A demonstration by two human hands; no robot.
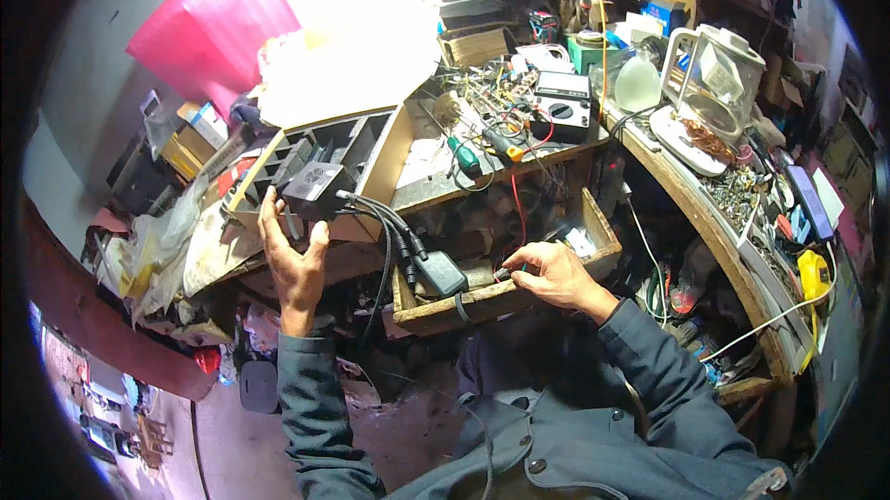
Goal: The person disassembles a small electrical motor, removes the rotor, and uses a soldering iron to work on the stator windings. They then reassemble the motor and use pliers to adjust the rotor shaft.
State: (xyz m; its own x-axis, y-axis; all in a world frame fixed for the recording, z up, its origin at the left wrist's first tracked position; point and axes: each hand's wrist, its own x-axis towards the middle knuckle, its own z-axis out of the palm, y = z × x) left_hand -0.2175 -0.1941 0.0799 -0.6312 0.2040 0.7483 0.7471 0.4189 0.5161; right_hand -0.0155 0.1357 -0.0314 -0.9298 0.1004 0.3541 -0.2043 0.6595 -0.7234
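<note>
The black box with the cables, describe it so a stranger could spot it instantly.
On the workbench, find the open box split into compartments. At its near side, by the left hand, is the black box. A round grille pattern on its face and cables at its right side set it apart from the smooth dark block in the wooden drawer.

Hard white glare swallows the space behind the box (397,143) and bleaches the top of the pink sheet (199,37). Beneath the drawer (501,302) I see mostly murky shadow; the floor (241,449) takes a violet cast. Straight edges bow toward a black, violet-fringed rim, and the middle looks fairly sharp.
</note>
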